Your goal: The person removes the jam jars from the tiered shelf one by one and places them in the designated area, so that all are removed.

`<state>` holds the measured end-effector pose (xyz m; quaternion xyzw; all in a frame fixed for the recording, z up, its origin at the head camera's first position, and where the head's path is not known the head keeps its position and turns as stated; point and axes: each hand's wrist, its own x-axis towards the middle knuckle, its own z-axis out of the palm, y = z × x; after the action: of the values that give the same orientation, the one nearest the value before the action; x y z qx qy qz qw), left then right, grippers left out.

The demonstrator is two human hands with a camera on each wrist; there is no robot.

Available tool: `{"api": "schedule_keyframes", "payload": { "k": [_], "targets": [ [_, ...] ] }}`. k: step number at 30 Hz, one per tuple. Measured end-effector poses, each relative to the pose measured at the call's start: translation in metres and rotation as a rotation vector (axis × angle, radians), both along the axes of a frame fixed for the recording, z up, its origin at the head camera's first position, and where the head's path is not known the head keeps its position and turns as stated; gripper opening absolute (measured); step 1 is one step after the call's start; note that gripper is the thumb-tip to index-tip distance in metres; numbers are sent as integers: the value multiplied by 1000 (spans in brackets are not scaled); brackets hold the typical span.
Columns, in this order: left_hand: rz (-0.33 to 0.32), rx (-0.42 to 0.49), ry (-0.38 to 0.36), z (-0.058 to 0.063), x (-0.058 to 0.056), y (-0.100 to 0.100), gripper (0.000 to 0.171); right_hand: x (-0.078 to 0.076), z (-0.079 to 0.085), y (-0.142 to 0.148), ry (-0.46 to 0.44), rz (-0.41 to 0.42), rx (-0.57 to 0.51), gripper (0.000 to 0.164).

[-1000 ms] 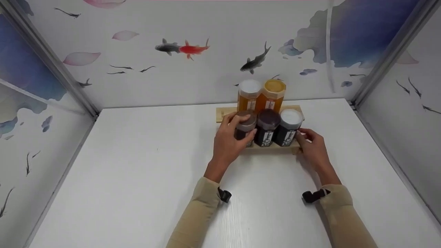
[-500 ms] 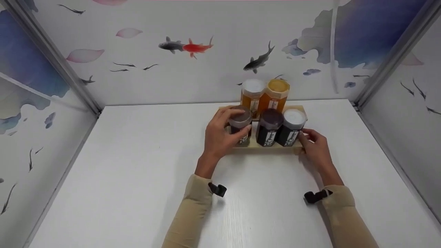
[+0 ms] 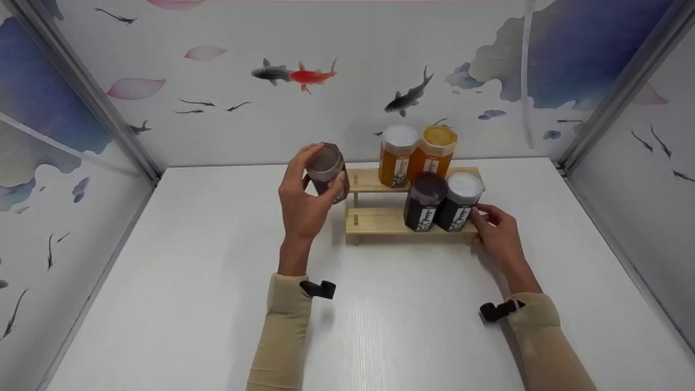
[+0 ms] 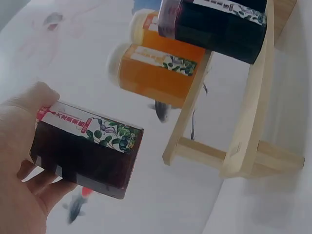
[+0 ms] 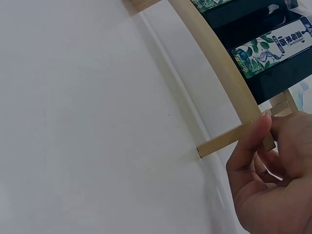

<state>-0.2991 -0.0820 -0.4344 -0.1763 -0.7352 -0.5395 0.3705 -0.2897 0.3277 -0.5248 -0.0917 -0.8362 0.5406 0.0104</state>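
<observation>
Fingers (image 3: 295, 169) of the left hand (image 3: 304, 209) are curled round a dark jar (image 3: 326, 163), held off to the left of a two-tier rack (image 3: 377, 220) and clear of it. The right hand (image 3: 497, 233) pinches the right end of the rack's lower shelf. The rack is pale wood with plain, straight-edged boards. All jars are faceted and smooth; the held one carries a glossy label (image 4: 90, 124) printed with green leaves. A white-lidded amber jar (image 3: 395, 165) and a yellow-lidded amber jar (image 3: 437, 138) stand on the upper tier; a purple-lidded dark jar (image 3: 426, 195) and a white-lidded dark jar (image 3: 461, 190) stand side by side below.

Compared with half a second earlier, the held jar has left the lower tier's left end, now bare wood. The right hand's hold is unchanged.

The bench (image 3: 206, 271) is white and faintly streaked. White wall panels (image 3: 326, 125) bear printed fish and petals; grey metal posts (image 3: 613, 92) frame the corners.
</observation>
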Motion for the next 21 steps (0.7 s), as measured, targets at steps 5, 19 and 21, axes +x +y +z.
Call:
{"api": "schedule_keyframes", "payload": {
  "k": [5,19,21],
  "targets": [
    [-13,63,-47,-19,-13,-11,58,0,0,0,-13,2,-10,60],
    [-64,58,-283,-84,-35,-14,62,3,-1,-1,10,-10,11,60],
    [-78,53,-306,-88,-36,-14,62,3,-1,-2,25,-11,4,59]
  ]
}}
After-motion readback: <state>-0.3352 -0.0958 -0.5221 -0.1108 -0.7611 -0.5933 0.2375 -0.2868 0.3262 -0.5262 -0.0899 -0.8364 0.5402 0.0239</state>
